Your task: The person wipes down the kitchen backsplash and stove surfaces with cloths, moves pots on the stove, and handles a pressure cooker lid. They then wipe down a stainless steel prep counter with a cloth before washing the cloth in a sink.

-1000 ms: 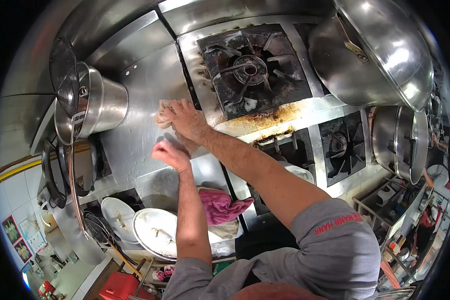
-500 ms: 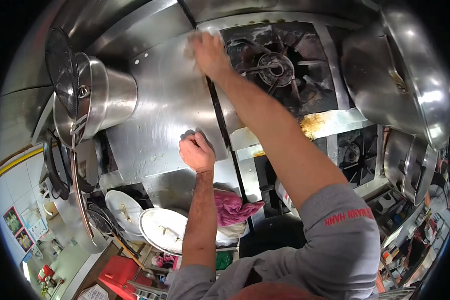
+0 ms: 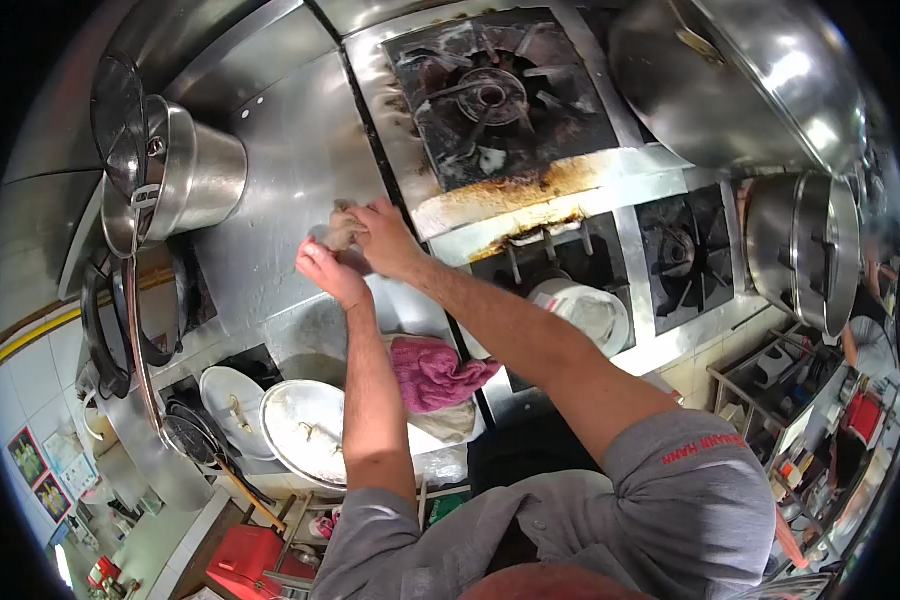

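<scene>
Over the stainless steel surface [image 3: 280, 180], my right hand [image 3: 388, 238] is closed on a crumpled greyish-beige cloth [image 3: 345, 228]. My left hand [image 3: 332, 272] is just beside it, lower and to the left, with its fingers curled near the cloth. Whatever the left fingers hold, if anything, is hidden. A pink-purple cloth [image 3: 435, 373] lies on a pale cloth below my hands. To the right of the steel surface is a gas burner [image 3: 491, 97] with a rusty, stained front edge [image 3: 520, 195].
Large steel pots stand at the left [image 3: 210, 170] and upper right [image 3: 760, 75]. Two round lids [image 3: 305, 425] [image 3: 232, 400] lean below the surface. A white container [image 3: 585, 315] sits by the lower burners. A long-handled strainer [image 3: 120, 115] rests on the left pot.
My right hand has come down from the top of the steel surface with the cloth, beside my left hand. The view has shifted, and the white container now shows more fully.
</scene>
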Tool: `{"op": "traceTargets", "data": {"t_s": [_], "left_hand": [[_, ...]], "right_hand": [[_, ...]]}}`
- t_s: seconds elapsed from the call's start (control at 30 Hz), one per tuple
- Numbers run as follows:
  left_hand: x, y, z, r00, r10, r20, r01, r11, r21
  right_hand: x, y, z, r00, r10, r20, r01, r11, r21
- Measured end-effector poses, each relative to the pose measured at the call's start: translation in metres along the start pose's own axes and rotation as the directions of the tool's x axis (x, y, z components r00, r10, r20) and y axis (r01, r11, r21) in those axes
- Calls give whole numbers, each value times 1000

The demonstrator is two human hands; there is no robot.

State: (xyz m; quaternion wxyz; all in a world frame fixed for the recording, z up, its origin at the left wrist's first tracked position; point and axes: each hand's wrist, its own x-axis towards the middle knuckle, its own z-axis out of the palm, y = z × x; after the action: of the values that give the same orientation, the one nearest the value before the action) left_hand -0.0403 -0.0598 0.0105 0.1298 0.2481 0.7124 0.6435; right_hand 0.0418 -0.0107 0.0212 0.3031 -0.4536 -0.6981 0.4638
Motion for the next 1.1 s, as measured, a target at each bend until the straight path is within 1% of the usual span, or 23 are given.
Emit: {"op": "traceTargets", "data": {"t_s": [0.03, 0.1, 0.13, 0.17, 0.23, 0.27, 0.3, 0.33, 0.37, 0.4, 0.43, 0.5, 0.57, 0.6, 0.63, 0.67, 0.7, 0.8, 0.87, 0.93, 1.03, 1.07, 1.1], "left_hand": [[-8, 17, -3, 998, -69, 2, 69, 992, -105], [-35, 37, -17, 995, -94, 37, 98, 986, -134], [-49, 40, -24, 977, -163, 135, 186, 967, -173], [-65, 41, -31, 940, -237, 244, 287, 938, -195], [-87, 31, -46, 863, -448, 234, 471, 881, -52], [-93, 13, -59, 938, -252, 239, 192, 949, 249], [-98, -4, -67, 952, -32, 305, -131, 857, 499], [-107, -1, -66, 950, -43, 308, -121, 861, 494], [-112, 7, -61, 960, 4, 279, -213, 656, 724], [-113, 15, -56, 963, 58, 264, -266, 380, 886], [-108, 22, -52, 964, 56, 261, -262, 382, 886], [-84, 27, -41, 940, 218, 261, -335, 457, 824], [-51, 14, -31, 892, 287, 349, -451, 598, 662], [-33, 2, -25, 892, 286, 351, -452, 591, 668], [-16, -12, -17, 924, 185, 335, -360, 717, 597], [-7, -21, -11, 941, 79, 329, -248, 821, 514], [-3, -24, -6, 940, 80, 332, -251, 821, 513], [0, -22, 6, 978, 80, 190, -193, 684, 703], [-7, -19, 14, 982, 151, 117, -178, 501, 847], [-12, -15, 22, 983, 170, 70, -142, 461, 876], [-15, -17, 24, 982, 185, 28, -103, 409, 907], [-13, -18, 23, 982, 186, 30, -104, 404, 909], [-12, -18, 24, 981, 192, 19, -97, 408, 908]], "right_hand": [[-15, -2, 1, 1000, 4, -9, -4, 1000, -3], [-52, -12, 2, 998, 58, -21, -38, 849, 527], [-75, -14, -4, 982, 102, 161, -166, 871, 463], [-97, -22, -21, 979, 136, 153, -192, 867, 460], [-148, -36, -76, 987, -159, 20, 157, 984, 81], [-172, -26, -105, 993, -120, 3, 120, 991, -56], [-191, -16, -137, 995, -100, -10, 97, 977, -188], [-207, -13, -166, 994, 17, -105, -45, 961, -274], [-222, -2, -192, 967, 214, -138, -247, 920, -305], [-239, 26, -210, 954, 228, -194, -289, 867, -407], [-248, 41, -224, 936, 268, -228, -346, 814, -466], [-254, 61, -235, 967, 166, -192, -246, 807, -537], [-253, 74, -230, 991, -63, 114, 124, 723, -679], [-250, 68, -227, 947, 105, 304, 148, 698, -701], [-250, 67, -221, 946, 108, 305, 144, 703, -696], [-248, 68, -216, 867, 217, 449, 212, 655, -725], [-246, 71, -214, 757, 328, 565, 289, 608, -740], [-239, 74, -207, 713, 466, 524, 244, 535, -809], [-227, 78, -198, 689, 534, 489, 202, 507, -838], [-215, 86, -188, 484, 743, 462, 158, 445, -882], [-219, 122, -180, 495, 767, 408, 68, 434, -898], [-211, 102, -186, 425, 812, 401, 92, 402, -911], [-211, 106, -187, 433, 807, 402, 100, 400, -911]]}}
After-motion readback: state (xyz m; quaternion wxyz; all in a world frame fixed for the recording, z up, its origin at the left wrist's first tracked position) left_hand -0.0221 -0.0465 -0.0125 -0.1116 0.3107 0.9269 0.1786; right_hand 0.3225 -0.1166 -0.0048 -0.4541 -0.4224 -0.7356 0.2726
